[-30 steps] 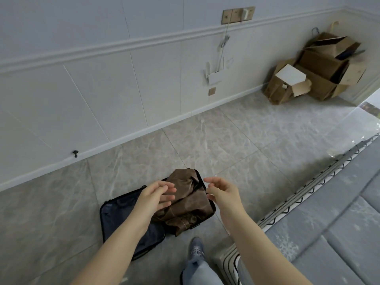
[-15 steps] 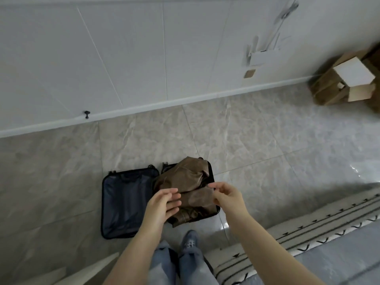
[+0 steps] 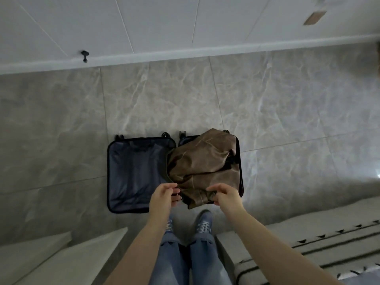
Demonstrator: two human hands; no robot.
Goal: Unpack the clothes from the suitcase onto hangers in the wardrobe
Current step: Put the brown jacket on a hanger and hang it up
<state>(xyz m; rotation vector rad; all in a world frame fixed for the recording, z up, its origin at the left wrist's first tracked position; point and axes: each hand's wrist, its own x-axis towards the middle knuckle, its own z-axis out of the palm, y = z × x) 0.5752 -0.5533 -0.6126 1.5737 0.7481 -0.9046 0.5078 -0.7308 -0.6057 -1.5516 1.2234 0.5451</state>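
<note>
Since a second ago your view has tipped from the far wall to straight down over the open suitcase (image 3: 141, 173) on the floor, and both hands have dropped to the near edge of the brown garment (image 3: 203, 163) heaped in its right half. Your left hand (image 3: 164, 197) and right hand (image 3: 225, 197) hang loosely curled just over the cloth; whether either grips it, I cannot tell. Judged: nothing unpacked yet, lift comes next

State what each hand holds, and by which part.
Nothing is clearly held. The left hand and right hand hover at the near edge of the brown garment; any grip cannot be told.
</note>
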